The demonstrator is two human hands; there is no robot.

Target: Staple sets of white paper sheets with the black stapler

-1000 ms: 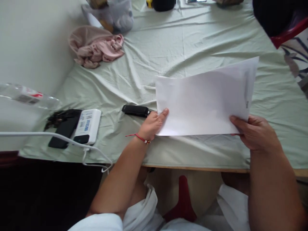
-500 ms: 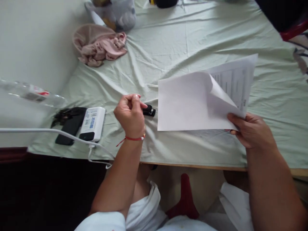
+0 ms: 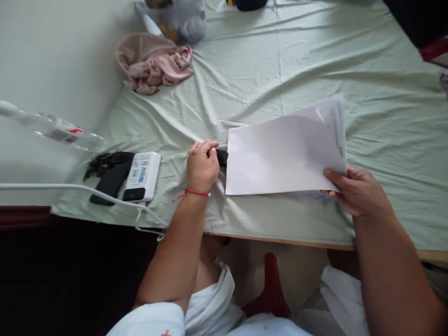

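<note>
my right hand [image 3: 360, 191] is pinching the papers [image 3: 278, 156] at their near right corner, thumb on top. left hand [image 3: 203, 164] over the black tool [image 3: 222, 157], its end poking out at the papers' left edge; can't tell if i've gripped it. table edge [image 3: 280, 241] runs nearer me than the papers. broad stretch of cloth [image 3: 311, 60] beyond them; power bank [image 3: 144, 173] well off left.

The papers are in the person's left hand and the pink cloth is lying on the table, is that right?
Not quite: the head view shows the papers in the right hand, not the left hand, which is at a black object. The pink cloth is lying on the table.
</note>
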